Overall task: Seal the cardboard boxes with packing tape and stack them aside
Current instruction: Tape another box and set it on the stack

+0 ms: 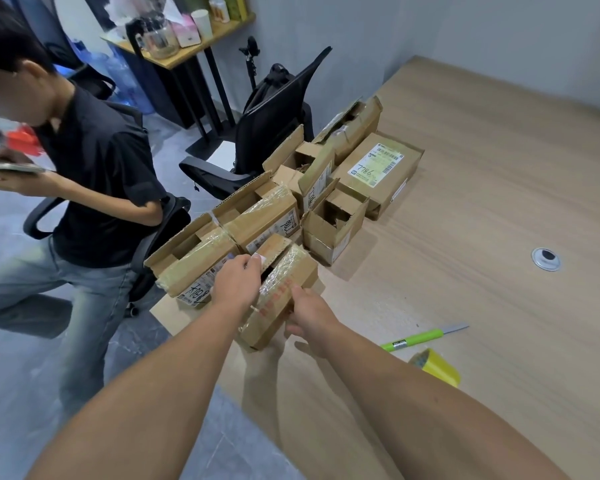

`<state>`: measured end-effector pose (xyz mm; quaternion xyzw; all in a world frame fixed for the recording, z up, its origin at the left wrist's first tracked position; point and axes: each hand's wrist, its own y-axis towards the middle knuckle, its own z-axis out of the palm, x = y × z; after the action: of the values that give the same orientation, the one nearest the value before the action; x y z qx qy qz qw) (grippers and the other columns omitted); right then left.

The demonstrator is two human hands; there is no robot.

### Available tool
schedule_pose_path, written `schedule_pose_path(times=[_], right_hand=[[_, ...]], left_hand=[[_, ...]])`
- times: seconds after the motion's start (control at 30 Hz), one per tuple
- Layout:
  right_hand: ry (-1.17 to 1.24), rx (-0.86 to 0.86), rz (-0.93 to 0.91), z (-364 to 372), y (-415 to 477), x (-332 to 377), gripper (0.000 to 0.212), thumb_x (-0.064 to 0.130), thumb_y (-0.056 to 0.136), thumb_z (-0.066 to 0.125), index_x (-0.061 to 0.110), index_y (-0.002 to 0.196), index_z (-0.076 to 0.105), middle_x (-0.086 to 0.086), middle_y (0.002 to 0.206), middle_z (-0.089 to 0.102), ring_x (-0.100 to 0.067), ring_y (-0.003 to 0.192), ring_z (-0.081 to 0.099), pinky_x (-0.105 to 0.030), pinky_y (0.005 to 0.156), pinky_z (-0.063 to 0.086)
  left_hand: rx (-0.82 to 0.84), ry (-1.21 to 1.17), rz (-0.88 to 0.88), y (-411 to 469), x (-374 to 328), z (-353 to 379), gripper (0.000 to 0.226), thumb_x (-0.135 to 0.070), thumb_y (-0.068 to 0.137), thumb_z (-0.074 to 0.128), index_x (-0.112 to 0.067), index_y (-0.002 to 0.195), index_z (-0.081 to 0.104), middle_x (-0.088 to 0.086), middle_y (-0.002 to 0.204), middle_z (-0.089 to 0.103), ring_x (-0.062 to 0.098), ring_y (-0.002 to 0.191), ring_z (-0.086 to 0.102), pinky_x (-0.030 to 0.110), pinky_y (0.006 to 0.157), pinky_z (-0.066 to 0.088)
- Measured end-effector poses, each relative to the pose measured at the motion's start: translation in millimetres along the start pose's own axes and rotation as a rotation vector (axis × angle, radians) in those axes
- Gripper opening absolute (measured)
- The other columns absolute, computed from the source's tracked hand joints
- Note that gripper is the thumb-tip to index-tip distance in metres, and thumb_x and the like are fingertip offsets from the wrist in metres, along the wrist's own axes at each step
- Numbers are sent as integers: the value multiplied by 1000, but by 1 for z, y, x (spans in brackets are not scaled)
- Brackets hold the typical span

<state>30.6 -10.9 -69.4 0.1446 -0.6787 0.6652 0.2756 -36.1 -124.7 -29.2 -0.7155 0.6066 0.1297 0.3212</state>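
step: closing flap before taping | box [280, 292] at near edge of table [482, 188] | left hand [238, 282] pinching flap [269, 251] | right hand [309, 317] curled round box side | next: probably flatten flap, fetch tape [435, 367] lying just right

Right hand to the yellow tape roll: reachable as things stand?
Probably yes. The tape roll lies on the table just right of the right hand, with nothing between them. But that hand grips the box and must let go first.
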Motion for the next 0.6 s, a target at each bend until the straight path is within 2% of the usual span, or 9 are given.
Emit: schedule_pose_path(times=[0.07, 0.17, 0.27, 0.37, 0.43, 0.5, 0.6], right_hand=[[15, -16, -30, -3, 7, -4, 66, 68, 86, 34, 29, 136, 52, 1, 117, 68, -19, 94, 70, -50, 94, 54], [35, -40, -39, -14, 0, -8, 70, 70, 82, 34, 28, 133, 55, 0, 117, 69, -20, 91, 72, -49, 91, 56], [29, -38, -54, -26, -11, -12, 76, 73, 77, 34, 26, 132, 57, -2, 119, 68, -21, 88, 71, -46, 90, 57], [14, -58, -90, -37, -20, -17, 78, 75, 79, 32, 26, 135, 54, -1, 124, 65, -22, 91, 72, -43, 89, 58], [-6, -83, -110, -46, -28, -20, 76, 74, 83, 31, 24, 136, 54, -3, 125, 64, -22, 90, 72, -43, 88, 59], [-30, -105, -120, -56, -36, -23, 71, 70, 88, 32, 21, 134, 56, -6, 122, 65, -25, 90, 71, -44, 88, 60], [-15, -140, -140, -76, -51, -27, 64, 63, 92, 38, 15, 127, 61, -9, 115, 66, -29, 94, 69, -48, 86, 61]], left_hand=[[-6, 0, 0, -6, -4, 3, 41, -37, 104, 35, -16, 71, 48, 3, 72, 53, 19, 71, 51, 33, 63, 35], [-21, -9, -4, -19, -12, 9, 37, -38, 104, 36, -16, 81, 55, -1, 78, 56, 20, 79, 53, 35, 73, 39], [-25, -10, 9, -33, -19, 15, 31, -38, 103, 37, -21, 87, 56, -3, 83, 58, 16, 79, 51, 35, 75, 39], [-36, -22, 10, -46, -26, 20, 31, -40, 102, 37, -21, 90, 58, -1, 92, 61, 18, 84, 54, 36, 78, 42], [-45, -31, 3, -55, -33, 24, 32, -43, 101, 37, -22, 90, 60, 0, 95, 61, 22, 91, 55, 40, 88, 45], [-49, -39, 12, -66, -39, 28, 35, -42, 101, 37, -22, 82, 58, -1, 88, 61, 24, 89, 56, 43, 93, 45], [-43, -67, 27, -83, -51, 37, 33, -38, 102, 38, -20, 79, 52, -3, 74, 52, 19, 73, 49, 40, 89, 43]])
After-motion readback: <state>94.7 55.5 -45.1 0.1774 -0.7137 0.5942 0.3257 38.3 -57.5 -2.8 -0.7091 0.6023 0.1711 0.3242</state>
